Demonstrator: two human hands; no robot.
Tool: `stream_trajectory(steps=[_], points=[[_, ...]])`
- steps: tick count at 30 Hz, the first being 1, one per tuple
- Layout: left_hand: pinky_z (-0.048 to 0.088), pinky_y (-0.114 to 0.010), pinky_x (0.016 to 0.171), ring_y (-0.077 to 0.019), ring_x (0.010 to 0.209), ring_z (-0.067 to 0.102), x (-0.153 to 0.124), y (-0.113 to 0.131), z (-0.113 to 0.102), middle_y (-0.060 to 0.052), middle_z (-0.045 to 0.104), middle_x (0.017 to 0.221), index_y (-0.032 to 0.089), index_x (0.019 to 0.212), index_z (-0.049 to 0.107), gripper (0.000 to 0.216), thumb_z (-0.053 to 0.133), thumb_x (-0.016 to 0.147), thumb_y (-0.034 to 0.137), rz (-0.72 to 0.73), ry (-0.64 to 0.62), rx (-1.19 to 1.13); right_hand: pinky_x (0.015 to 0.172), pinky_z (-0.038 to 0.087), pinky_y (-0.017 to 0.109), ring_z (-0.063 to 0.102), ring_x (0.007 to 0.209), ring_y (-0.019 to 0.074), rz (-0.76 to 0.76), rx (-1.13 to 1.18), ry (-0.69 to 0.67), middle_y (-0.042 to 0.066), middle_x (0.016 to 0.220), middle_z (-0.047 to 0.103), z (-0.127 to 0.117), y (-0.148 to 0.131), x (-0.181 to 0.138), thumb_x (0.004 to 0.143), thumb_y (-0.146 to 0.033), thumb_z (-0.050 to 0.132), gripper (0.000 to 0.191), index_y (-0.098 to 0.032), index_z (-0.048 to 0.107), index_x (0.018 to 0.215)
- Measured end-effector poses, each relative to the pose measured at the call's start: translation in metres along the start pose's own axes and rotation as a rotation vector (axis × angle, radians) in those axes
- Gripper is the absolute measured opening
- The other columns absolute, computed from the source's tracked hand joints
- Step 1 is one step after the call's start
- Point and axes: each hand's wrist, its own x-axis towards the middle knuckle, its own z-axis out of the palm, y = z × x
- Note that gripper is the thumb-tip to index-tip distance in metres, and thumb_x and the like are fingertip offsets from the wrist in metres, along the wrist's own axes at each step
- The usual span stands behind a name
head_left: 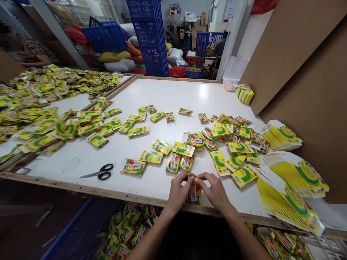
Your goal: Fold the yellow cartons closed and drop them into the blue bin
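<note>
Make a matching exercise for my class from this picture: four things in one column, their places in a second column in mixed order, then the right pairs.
Things
1. scissors
2. packet
3. blue crates
4. flat yellow cartons

Places
A. pinched between the left hand and right hand at the near edge
B. stacked tall beyond the far edge of the table
C. lying on the white top, left of the hands
D. fanned in stacks on the right side

Pairs: 1-C, 2-A, 3-B, 4-D
</note>
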Motion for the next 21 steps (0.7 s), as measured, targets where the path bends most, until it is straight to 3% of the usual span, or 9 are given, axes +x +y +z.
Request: stream_trajectory(steps=[6,11,17,21], points=[[0.049,-0.028,0.072,-0.0186,0.076,0.063,0.002,-0.008,-0.001,-0.006,0.070,0.080,0.015,0.084,0.070,0.022,0.066,0.079,0.035,-0.067,-0.042,-0.158,0.067,0.048,0.028,0.062,0.069,0.0172,0.091,0.160,-0.002,0.002,0.072,0.069,0.000,0.000,0.007,0.088,-0.035,0.056,0.022,-0.019,0.065,0.076],[0.050,-0.027,0.070,-0.0175,0.074,0.063,0.004,-0.011,-0.002,-0.004,0.069,0.078,0.015,0.082,0.070,0.023,0.066,0.079,0.037,-0.080,-0.076,-0.188,0.064,0.047,0.028,0.060,0.066,0.0167,0.075,0.131,0.014,0.001,0.069,0.067,0.000,0.001,0.006,0.089,-0.035,0.055,0.023,-0.019,0.064,0.075],[0.050,-0.032,0.081,-0.0204,0.087,0.064,-0.003,-0.008,-0.010,-0.006,0.070,0.088,0.019,0.091,0.074,0.018,0.062,0.083,0.031,0.087,-0.121,-0.004,0.074,0.050,0.031,0.063,0.081,0.0192,-0.041,0.110,0.077,0.004,0.083,0.069,0.008,0.006,-0.011,0.091,-0.033,0.054,0.017,-0.021,0.065,0.084],[0.051,-0.031,0.080,-0.0204,0.089,0.065,-0.011,-0.004,-0.014,-0.007,0.070,0.094,0.020,0.098,0.073,0.020,0.059,0.085,0.028,0.086,-0.137,0.020,0.078,0.051,0.033,0.063,0.088,0.0200,-0.090,0.117,0.057,0.005,0.092,0.069,0.007,0.013,-0.015,0.091,-0.032,0.054,0.016,-0.023,0.066,0.096]])
